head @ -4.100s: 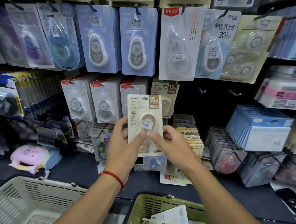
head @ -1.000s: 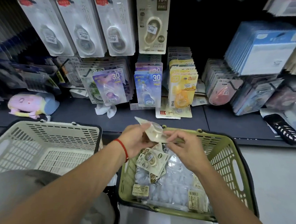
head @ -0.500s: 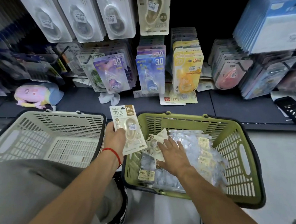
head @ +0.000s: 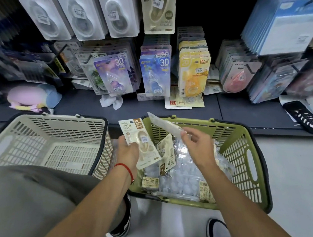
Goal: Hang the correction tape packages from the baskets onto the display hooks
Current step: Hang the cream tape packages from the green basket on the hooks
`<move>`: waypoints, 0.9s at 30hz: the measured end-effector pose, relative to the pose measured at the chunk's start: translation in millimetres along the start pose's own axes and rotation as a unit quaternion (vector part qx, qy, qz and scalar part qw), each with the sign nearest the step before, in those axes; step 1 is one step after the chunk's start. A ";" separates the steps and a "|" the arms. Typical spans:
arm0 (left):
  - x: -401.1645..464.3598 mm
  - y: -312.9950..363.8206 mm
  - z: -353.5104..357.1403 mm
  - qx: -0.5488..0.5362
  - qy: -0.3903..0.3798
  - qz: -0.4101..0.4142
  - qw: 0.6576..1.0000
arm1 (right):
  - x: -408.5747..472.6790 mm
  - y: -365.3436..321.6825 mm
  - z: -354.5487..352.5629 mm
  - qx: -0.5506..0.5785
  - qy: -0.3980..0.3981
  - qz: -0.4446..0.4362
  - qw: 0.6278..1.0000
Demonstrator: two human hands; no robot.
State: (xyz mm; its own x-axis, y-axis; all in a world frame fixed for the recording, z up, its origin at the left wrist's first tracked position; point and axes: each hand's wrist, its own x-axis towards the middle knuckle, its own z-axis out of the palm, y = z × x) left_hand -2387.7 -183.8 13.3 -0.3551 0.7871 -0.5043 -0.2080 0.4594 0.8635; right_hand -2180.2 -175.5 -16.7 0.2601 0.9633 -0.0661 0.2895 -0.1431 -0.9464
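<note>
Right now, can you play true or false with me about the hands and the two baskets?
1. The left hand holds a beige correction tape package facing up. True.
2. The right hand is empty. False: it lifts a second package, seen nearly edge-on.
3. The green basket has packages in it. True.
4. The white basket is full of packages. False: only its bare slotted bottom shows.
5. Both hands are up at the display hooks. False: they are above the green basket.
</note>
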 end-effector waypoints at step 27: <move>1.8 -2.0 -26.0 -0.013 0.010 0.112 0.994 | 4.0 2.5 22.5 -0.329 -0.114 -0.187 0.918</move>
State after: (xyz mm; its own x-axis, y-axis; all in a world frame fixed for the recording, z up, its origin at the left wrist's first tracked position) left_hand -2411.6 -194.0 10.6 -0.4124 0.8604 -0.2995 -0.1458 0.2622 0.9539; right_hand -2199.2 -166.9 -26.4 -0.1489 0.9847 0.0903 0.8335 0.1741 -0.5243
